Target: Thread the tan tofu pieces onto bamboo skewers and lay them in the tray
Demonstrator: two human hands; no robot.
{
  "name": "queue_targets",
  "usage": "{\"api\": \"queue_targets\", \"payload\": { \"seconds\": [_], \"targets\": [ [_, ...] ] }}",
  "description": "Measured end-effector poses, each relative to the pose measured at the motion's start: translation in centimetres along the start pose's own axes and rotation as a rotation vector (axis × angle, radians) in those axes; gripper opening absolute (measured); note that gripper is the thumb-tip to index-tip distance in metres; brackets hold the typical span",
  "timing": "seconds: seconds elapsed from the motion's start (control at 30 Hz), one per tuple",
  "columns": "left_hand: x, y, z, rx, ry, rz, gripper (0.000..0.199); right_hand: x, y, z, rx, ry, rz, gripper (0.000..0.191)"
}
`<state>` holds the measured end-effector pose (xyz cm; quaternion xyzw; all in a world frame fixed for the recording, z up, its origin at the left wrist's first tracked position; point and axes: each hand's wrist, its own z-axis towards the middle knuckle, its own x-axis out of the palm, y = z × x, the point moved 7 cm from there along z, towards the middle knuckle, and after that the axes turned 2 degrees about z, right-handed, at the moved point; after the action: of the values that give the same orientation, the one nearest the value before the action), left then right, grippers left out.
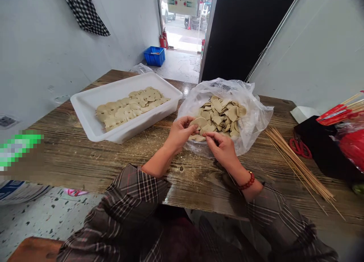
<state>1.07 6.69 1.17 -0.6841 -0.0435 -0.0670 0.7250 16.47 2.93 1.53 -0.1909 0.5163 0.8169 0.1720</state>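
Observation:
My left hand (pixel 179 134) pinches a flat, beige oval slice (pixel 199 121) between thumb and fingers, over the near edge of a slice pile. Close beside it, my right hand (pixel 223 147) grips a thin bamboo skewer (pixel 204 133), its tip at the slices; whether it has pierced this one I cannot tell. Loose beige slices (pixel 217 116) are heaped in an open clear plastic bag (pixel 257 112) just beyond both hands. To the left, a white plastic tub (pixel 142 121) contains rows of overlapping skewered slices (pixel 127 106).
Bamboo skewers (pixel 303 167) lie in a bundle on the wooden table (pixel 136 156), right of my right hand. Red-handled scissors (pixel 300 146) rest against a black box (pixel 318 140) near red packaging (pixel 352 144). A blue crate (pixel 154 56) stands on the floor by the doorway.

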Motion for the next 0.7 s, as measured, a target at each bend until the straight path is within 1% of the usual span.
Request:
{"api": "queue_targets", "payload": {
  "seconds": [0.07, 0.2, 0.33, 0.53, 0.7],
  "targets": [
    [-0.2, 0.2, 0.1, -0.024, -0.013, -0.047, 0.022, 0.0, 0.2, -0.1, -0.012, 0.003, 0.011, 0.025],
    [-0.1, 0.8, 0.2, -0.085, 0.011, -0.157, 0.025, -0.1, 0.3, -0.2, -0.034, -0.015, -0.007, 0.024],
    [0.0, 0.8, 0.1, -0.102, 0.018, -0.234, 0.028, -0.1, 0.2, -0.2, -0.053, -0.011, -0.021, 0.023],
    [-0.3, 1.3, 0.1, -0.147, -0.009, -0.254, 0.031, 0.2, 0.2, -0.3, -0.058, 0.022, -0.019, 0.023],
    [-0.3, 1.7, 0.2, -0.184, -0.016, -0.294, 0.028, 0.1, 0.4, -0.4, -0.087, 0.023, -0.019, 0.022]
  ]
}}
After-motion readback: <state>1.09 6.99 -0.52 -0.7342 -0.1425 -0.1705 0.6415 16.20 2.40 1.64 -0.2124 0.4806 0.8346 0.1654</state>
